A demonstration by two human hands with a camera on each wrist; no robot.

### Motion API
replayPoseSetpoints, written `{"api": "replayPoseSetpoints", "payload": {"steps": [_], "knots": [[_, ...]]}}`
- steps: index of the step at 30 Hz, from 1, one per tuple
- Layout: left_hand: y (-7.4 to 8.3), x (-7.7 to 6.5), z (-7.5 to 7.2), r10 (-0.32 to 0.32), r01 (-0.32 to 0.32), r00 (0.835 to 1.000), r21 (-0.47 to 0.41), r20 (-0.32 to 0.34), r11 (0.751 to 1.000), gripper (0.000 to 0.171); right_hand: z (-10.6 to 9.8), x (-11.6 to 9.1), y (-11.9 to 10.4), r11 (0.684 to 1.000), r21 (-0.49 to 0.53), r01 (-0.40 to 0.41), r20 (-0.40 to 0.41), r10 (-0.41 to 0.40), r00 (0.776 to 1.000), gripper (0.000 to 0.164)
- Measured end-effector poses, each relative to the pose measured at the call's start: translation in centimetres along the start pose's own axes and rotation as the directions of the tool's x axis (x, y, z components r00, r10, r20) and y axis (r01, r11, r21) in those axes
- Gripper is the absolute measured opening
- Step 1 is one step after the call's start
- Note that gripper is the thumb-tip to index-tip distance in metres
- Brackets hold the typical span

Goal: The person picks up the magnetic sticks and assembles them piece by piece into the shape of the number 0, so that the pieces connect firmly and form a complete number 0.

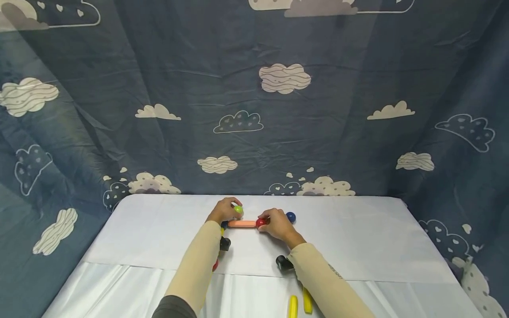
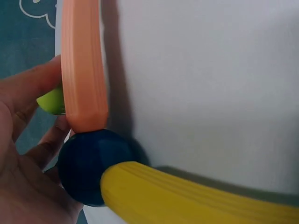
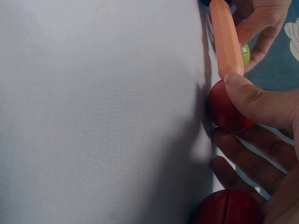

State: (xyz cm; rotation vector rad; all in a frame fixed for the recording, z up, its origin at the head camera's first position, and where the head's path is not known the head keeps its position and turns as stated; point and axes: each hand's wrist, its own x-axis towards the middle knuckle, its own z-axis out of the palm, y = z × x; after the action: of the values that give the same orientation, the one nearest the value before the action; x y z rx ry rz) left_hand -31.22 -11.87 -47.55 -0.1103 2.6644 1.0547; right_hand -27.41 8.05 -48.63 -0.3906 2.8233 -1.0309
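Note:
An orange rod (image 1: 242, 224) lies crosswise near the table's far edge, a dark blue ball (image 2: 93, 165) at its left end and a red ball (image 1: 260, 222) at its right. From the blue ball a yellow rod (image 2: 187, 193) runs toward the near side, mostly behind the left sleeve in the head view. My left hand (image 1: 225, 211) holds a lime green ball (image 1: 238, 209) between thumb and fingers, just behind the orange rod. With thumb and fingertips my right hand (image 1: 278, 225) pinches the red ball where it meets the rod.
Beyond the right hand sits another blue ball (image 1: 290, 217). A second red ball (image 3: 229, 209) shows below that hand in the right wrist view. Two yellow rods (image 1: 293, 305) lie near the right sleeve. Part of a red piece (image 1: 215, 265) shows beside the left sleeve. Patterned cloth (image 1: 254, 145) hangs behind the table.

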Motion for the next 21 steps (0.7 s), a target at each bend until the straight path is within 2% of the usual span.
{"api": "replayPoseSetpoints", "payload": {"steps": [4, 9, 13, 18, 21], "knots": [[-0.3, -0.4, -0.4, 0.004, -0.003, 1.000, 0.064, -0.022, 0.998, 0.031, 0.3, -0.1, -0.3, 1.000, 0.017, -0.002, 0.005, 0.002, 1.000, 0.031], [-0.5, -1.2, -1.7, 0.015, -0.012, 1.000, 0.089, -0.027, 0.996, 0.032, 0.6, 0.0, -0.7, 1.000, 0.018, 0.001, 0.018, -0.002, 1.000, 0.031], [0.3, -2.3, -2.9, 0.086, -0.084, 0.996, 0.112, -0.016, 0.990, 0.032, 0.5, 0.3, -0.7, 1.000, 0.001, -0.004, 0.011, 0.004, 1.000, 0.031], [0.9, -4.1, -3.7, 0.188, -0.187, 0.982, 0.125, 0.007, 0.974, 0.030, 0.4, 0.3, -0.3, 1.000, -0.007, -0.022, 0.014, 0.022, 1.000, 0.031], [0.8, -5.5, -4.1, 0.213, -0.214, 0.977, 0.095, 0.019, 0.972, 0.029, 0.4, 0.4, 0.2, 1.000, -0.008, -0.014, 0.011, 0.014, 1.000, 0.031]]}}
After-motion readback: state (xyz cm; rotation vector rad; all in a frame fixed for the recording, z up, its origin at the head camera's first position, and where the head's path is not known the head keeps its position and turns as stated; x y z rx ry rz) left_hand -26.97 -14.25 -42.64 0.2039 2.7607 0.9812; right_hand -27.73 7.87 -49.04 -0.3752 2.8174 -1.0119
